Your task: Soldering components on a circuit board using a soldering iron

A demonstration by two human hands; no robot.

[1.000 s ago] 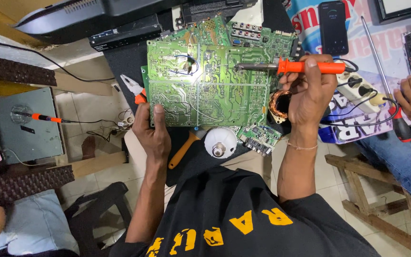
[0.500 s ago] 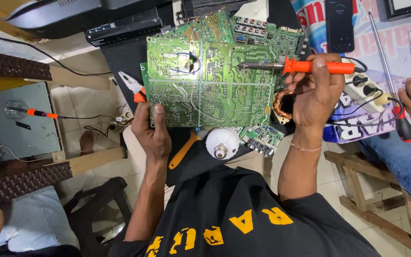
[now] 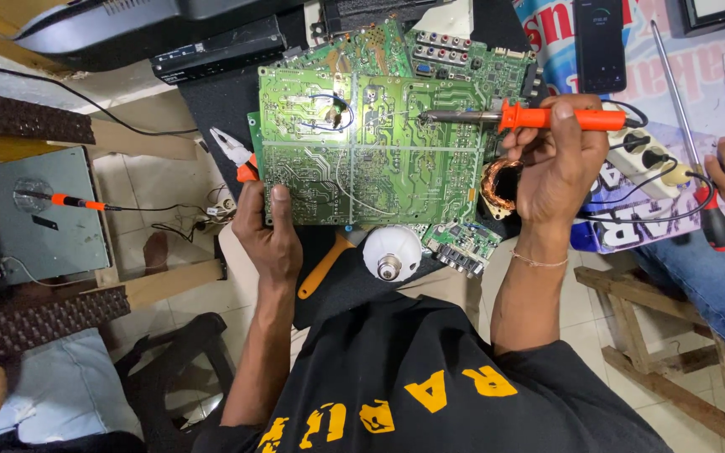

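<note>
- Cluttered repair bench [image 3: 211, 101] fills the background.
- Right hand [image 3: 560, 164] grips an orange soldering iron [image 3: 539, 117]; its tip has slid toward nine o'clock, onto the board.
- Left hand [image 3: 268, 231] clamps the green circuit board [image 3: 371, 147], steady.

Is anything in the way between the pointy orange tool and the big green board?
Nothing visible is. The right hand holds the orange soldering iron, and its metal tip lies right over the green circuit board, which the left hand grips at its near edge.

Black short-sleeved T-shirt [image 3: 463, 377] (yellow lettering across front), thin bracelet [image 3: 539, 262] on right wrist
</note>
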